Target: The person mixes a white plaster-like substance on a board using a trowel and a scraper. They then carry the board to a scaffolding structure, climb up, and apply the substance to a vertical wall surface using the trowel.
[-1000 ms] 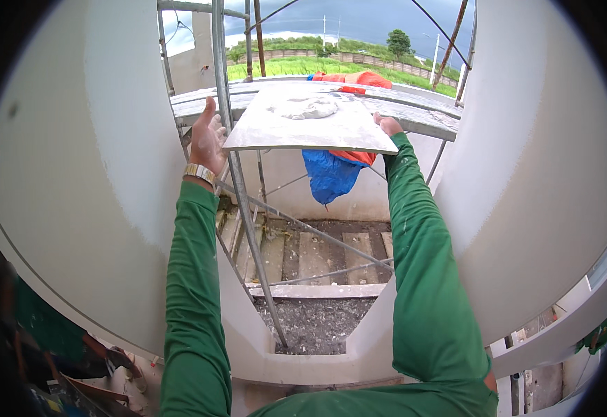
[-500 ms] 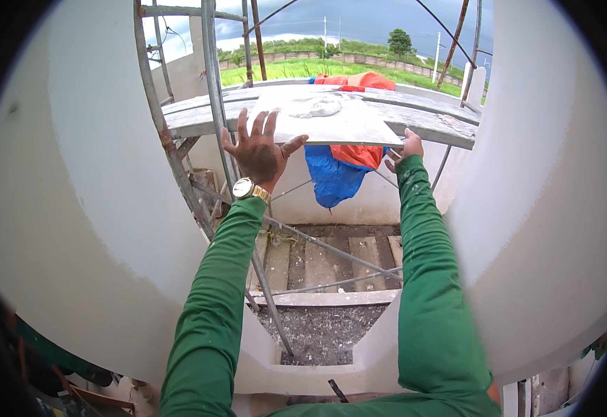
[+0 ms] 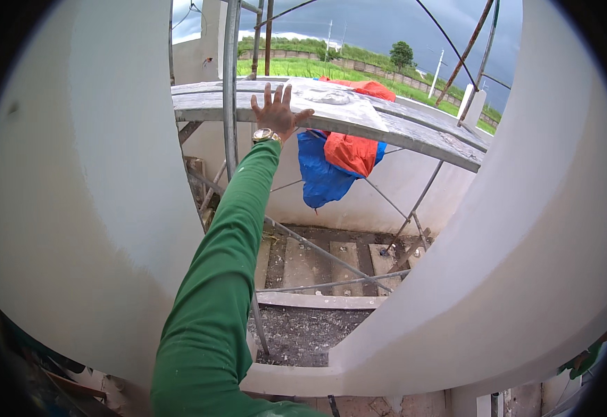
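Note:
My left hand [image 3: 276,112], with a watch on its wrist, reaches forward with fingers spread against the left side of a thin pale board [image 3: 362,116], holding nothing. The board lies on weathered planks [image 3: 442,135] of the scaffold and carries a flattened mound of whitish compound [image 3: 328,96]. A steel upright [image 3: 231,146] stands just left of my hand. My right hand is out of view.
Curved plastered walls [image 3: 81,194] [image 3: 539,229] flank me. Below the planks hang blue tarp [image 3: 324,181] and orange tarp [image 3: 352,153], over crossed braces and a dirty ledge [image 3: 289,330]. A green-clad part of another person [image 3: 585,361] shows at lower right.
The board, earlier held up between both hands, now rests back on the planks. My left hand moved onto its left side, fingers spreading; my right hand let go and left the view.

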{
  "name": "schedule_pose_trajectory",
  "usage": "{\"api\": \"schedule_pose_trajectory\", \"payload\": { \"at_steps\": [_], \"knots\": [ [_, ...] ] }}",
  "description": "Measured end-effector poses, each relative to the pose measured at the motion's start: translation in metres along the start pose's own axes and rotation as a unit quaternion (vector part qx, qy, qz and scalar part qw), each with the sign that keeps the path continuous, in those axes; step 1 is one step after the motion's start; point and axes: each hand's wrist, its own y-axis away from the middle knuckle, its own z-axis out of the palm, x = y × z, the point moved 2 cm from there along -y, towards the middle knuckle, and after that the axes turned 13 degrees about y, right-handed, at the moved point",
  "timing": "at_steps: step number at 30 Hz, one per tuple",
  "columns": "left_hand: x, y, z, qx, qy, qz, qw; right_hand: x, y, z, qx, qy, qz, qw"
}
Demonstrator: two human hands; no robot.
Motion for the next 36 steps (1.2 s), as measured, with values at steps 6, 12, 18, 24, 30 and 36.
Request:
{"api": "schedule_pose_trajectory", "payload": {
  "at_steps": [6,12,18,24,30,36],
  "knots": [
    [0.084,0.138,-0.014,0.161,0.200,-0.194,0.947,0.055,-0.009,0.029,-0.021,0.003,0.047,0.999],
    [0.200,0.495,-0.066,-0.129,0.411,-0.138,0.892,0.097,-0.004,0.020,-0.052,0.053,-0.002,0.997],
    [0.165,0.829,-0.172,-0.613,0.388,-0.218,0.653,0.121,-0.014,-0.008,-0.068,0.121,-0.119,0.983],
    [0.169,0.954,-0.336,-0.673,0.188,-0.467,0.542,0.163,-0.086,0.066,-0.293,0.062,-0.158,0.941],
    [0.207,1.072,-0.462,-0.426,0.134,-0.689,0.570,0.113,-0.037,0.161,-0.451,0.422,-0.238,0.749],
    [0.358,1.220,-0.594,-0.170,0.110,-0.868,0.454,0.091,0.002,0.261,-0.562,0.546,-0.344,0.518]
  ]
}}
